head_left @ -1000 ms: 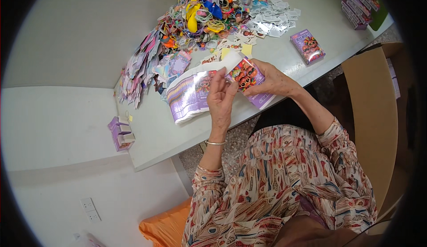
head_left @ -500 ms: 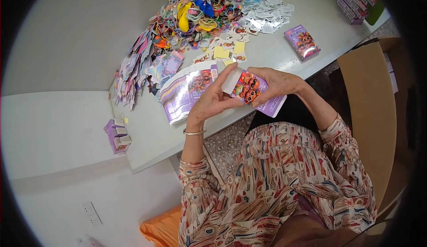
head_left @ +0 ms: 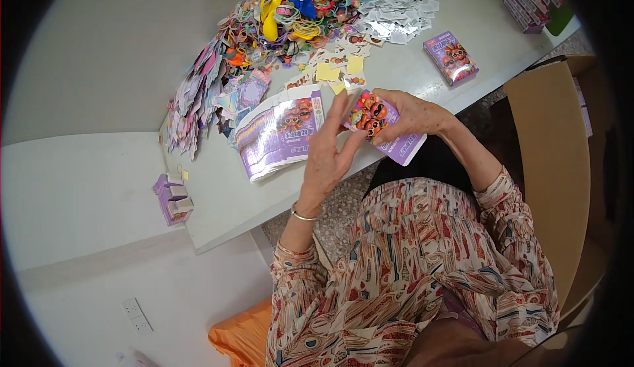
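Observation:
A small purple carton (head_left: 371, 117) with red cartoon characters on its front is held between my hands, over the table's front edge. My right hand (head_left: 416, 117) is closed around its right side, thumb across the front. My left hand (head_left: 325, 157) spans the carton's left end, with thumb at the lower corner and straight fingers along the end; the fingertips are partly hidden. From the lower right of the carton sticks out a purple and white flap (head_left: 408, 150). Left of my left hand lies a fanned stack of flat purple cartons (head_left: 274, 139).
A finished-looking purple box (head_left: 451, 58) lies on the table (head_left: 231, 212) to the right. Behind are a heap of colourful trinkets (head_left: 284, 20), white packets (head_left: 396, 18), cards with yellow slips (head_left: 328, 71) and stacked boxes (head_left: 528, 3). A large cardboard box (head_left: 551, 149) stands at right.
My left hand has turned more upright and shifted slightly right against the carton's end. The white flap at that end, visible before, is now folded in or hidden. My right hand keeps its grip.

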Available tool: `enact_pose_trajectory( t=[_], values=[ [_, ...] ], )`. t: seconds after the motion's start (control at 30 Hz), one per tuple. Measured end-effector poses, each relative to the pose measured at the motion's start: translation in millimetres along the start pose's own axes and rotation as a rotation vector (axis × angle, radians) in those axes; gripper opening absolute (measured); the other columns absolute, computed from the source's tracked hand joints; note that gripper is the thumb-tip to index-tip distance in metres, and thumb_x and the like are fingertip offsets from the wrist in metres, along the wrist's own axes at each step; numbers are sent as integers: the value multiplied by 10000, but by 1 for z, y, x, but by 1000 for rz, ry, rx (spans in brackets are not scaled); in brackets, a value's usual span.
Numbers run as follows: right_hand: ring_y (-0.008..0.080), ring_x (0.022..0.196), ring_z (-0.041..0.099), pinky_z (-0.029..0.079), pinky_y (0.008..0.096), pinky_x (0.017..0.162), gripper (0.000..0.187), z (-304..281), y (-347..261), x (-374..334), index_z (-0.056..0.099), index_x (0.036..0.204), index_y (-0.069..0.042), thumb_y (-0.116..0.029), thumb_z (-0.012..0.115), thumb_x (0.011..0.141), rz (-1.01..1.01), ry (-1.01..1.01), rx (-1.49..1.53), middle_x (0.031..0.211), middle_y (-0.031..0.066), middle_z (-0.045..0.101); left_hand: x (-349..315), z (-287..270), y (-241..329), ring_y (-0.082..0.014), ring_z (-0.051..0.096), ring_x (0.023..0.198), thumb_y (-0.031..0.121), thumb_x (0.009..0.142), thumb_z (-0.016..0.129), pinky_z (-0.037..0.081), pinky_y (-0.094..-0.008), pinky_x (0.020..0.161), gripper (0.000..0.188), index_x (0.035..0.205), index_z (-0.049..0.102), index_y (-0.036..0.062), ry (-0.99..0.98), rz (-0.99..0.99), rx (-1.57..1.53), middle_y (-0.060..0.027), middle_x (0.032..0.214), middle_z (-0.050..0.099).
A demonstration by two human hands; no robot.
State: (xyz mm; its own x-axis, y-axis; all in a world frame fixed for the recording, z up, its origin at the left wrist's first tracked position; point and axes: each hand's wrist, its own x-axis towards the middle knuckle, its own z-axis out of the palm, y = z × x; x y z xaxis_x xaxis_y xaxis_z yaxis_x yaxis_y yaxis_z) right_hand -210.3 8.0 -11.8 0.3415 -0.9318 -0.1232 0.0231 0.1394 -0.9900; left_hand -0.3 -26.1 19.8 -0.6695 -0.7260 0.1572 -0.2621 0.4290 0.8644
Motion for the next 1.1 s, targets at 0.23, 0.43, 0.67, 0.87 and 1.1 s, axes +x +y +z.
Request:
enact_pose_trajectory(
  t=[0.23,0.43,0.67,0.87,1.1],
  values=[
    [104,867,566,479,264,788,561,0,0,-1,545,1111,-35,-192,827,652,-58,-13,-88,964,34,623,10,-5,-2,-95,631,855,134,889,667,516,-227,754,322,1173,631,-14,150,-406,-497,-74,1003,690],
    [105,877,571,480,269,798,570,-1,1,-2,542,1118,-37,-190,833,652,-13,-56,-112,967,30,627,7,1,1,-43,593,757,117,885,674,491,-197,685,242,1087,679,-17,202,-382,-376,-18,889,691],
    [107,882,577,481,269,808,578,-1,5,-3,545,1115,-38,-192,842,644,-48,-81,-87,970,27,628,6,2,-1,-34,561,698,110,900,653,468,-188,622,207,1062,690,-13,211,-341,-291,11,801,658],
    [113,871,584,484,271,800,572,0,1,-5,547,1106,-37,-197,843,643,-70,-91,-122,963,33,629,6,3,1,-27,540,660,102,920,620,463,-189,579,174,1031,689,-13,249,-375,-319,24,744,626],
    [152,850,585,479,298,779,564,2,6,-6,542,1057,-15,-265,842,650,-107,-94,-115,935,72,604,1,6,-9,-25,517,640,117,913,629,436,-191,571,185,1024,687,-19,265,-290,-214,19,729,626]
  ],
)
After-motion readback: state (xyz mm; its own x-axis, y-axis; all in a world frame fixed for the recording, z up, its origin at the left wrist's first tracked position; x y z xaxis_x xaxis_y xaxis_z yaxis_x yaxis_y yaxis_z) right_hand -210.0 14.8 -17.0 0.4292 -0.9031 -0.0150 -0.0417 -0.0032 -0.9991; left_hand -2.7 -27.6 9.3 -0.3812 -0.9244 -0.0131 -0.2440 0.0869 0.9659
